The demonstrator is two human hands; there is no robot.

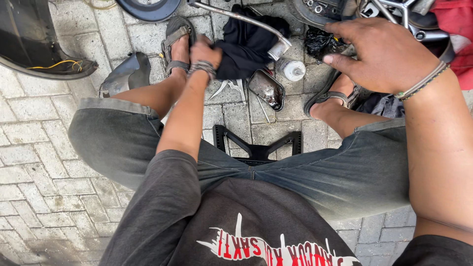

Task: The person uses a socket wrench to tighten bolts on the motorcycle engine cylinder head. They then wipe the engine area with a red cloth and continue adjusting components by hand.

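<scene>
My left hand [206,50] grips a black cloth [246,44] lying on the paved ground between my feet. My right hand [382,54] hovers with fingers spread, palm down, above a bundle of black material [320,42] beside motorcycle parts [394,12]; it holds nothing. A metal rod with a silver end [276,44] lies across the cloth. I sit on a low black stool [258,148], in grey shorts and sandals.
Pliers [231,88], a small oval mirror [266,89] and a white cap-like part [291,69] lie on the grey paving bricks [39,162]. A dark fender piece [129,74] lies left, a black body panel with a yellow wire [34,49] far left.
</scene>
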